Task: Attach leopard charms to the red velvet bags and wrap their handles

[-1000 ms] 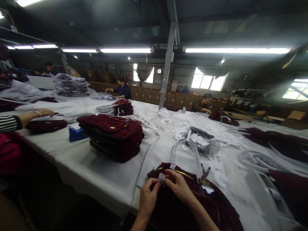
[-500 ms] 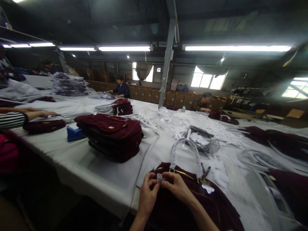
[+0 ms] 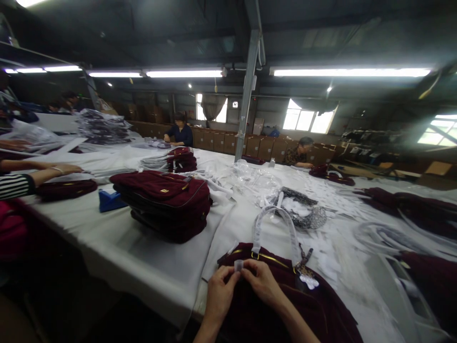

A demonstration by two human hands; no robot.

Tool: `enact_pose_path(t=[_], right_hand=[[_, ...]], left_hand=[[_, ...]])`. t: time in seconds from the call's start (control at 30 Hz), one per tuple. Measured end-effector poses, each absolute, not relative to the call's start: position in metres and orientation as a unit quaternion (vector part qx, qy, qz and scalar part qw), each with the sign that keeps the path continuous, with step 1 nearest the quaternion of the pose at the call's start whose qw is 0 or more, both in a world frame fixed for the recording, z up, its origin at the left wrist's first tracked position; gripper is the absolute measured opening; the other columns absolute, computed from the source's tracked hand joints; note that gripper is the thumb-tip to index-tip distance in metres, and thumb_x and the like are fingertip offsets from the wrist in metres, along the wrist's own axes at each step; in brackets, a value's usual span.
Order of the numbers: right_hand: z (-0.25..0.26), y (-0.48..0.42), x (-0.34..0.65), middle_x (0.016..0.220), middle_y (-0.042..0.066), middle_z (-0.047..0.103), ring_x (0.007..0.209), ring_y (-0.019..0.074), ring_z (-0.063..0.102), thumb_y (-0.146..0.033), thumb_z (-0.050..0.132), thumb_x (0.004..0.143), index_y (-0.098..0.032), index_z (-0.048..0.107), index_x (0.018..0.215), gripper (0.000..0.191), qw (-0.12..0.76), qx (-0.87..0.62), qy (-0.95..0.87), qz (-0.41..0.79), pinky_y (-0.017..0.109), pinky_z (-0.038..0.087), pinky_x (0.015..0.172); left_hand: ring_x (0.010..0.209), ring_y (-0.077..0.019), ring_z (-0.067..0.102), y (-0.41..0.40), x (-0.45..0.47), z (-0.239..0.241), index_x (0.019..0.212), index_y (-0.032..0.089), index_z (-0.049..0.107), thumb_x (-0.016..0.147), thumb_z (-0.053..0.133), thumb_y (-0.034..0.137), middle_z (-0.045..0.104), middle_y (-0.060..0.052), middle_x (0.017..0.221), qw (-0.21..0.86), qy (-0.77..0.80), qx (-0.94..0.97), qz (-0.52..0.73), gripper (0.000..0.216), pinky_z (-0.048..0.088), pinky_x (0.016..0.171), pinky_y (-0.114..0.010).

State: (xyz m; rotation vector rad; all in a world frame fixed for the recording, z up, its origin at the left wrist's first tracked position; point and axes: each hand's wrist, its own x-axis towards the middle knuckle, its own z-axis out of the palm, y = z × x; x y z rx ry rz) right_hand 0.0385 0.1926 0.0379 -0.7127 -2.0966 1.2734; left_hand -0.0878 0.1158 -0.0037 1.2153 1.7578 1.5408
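Observation:
A maroon handbag lies in front of me at the table's edge, with a gold zipper and a handle wrapped in pale material standing up. My left hand and my right hand meet over the bag's near left part. Between their fingertips they pinch a small translucent whitish piece, which looks like a bit of plastic or film; its exact kind is not clear. A charm with a shiny silvery tag hangs by the right end of the handle.
Left of the handbag stands a stack of maroon bags beside a blue box-like object. Beyond the handle lies a grey speckled basket holding white pieces. Crumpled clear plastic lies farther back. A co-worker's striped sleeve reaches in at left.
Both my hands have drawn slightly closer together around the small piece, which has turned and shifted slightly right. At left, the co-worker's hands have shifted, and another hand shows behind them.

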Motion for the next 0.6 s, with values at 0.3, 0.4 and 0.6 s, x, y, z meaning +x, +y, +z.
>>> enact_pose_path(t=[0.3, 0.4, 0.6], right_hand=[[0.037, 0.197, 0.043, 0.092, 0.002, 0.067, 0.085, 0.0198, 0.060, -0.020, 0.057, 0.079, -0.018, 0.065, 0.101, 0.023, 0.272, -0.270, -0.794, 0.472, 0.027, 0.045, 0.077], [0.036, 0.197, 0.041, 0.085, 0.001, 0.068, 0.082, 0.0193, 0.061, -0.020, 0.056, 0.079, -0.017, 0.068, 0.088, 0.014, 0.263, -0.258, -0.789, 0.492, 0.026, 0.045, 0.074], [0.030, 0.196, 0.038, 0.079, 0.001, 0.069, 0.076, 0.0186, 0.061, -0.019, 0.056, 0.079, -0.017, 0.071, 0.082, 0.016, 0.284, -0.262, -0.773, 0.503, 0.025, 0.045, 0.071]], left_hand=[[0.075, -0.0188, 0.060, 0.116, -0.079, -0.010, 0.077, 0.021, 0.063, 0.082, 0.049, 0.038, 0.066, -0.002, 0.076, 0.199, 0.680, 0.445, 0.548, 0.023, 0.045, 0.071, -0.029], [0.073, -0.0194, 0.060, 0.114, -0.077, -0.012, 0.076, 0.022, 0.063, 0.084, 0.047, 0.037, 0.065, -0.002, 0.073, 0.162, 0.689, 0.464, 0.533, 0.024, 0.045, 0.068, -0.029], [0.081, -0.0213, 0.060, 0.111, -0.078, -0.017, 0.092, 0.024, 0.065, 0.083, 0.046, 0.033, 0.066, -0.003, 0.084, 0.167, 0.704, 0.472, 0.504, 0.022, 0.046, 0.075, -0.034]])
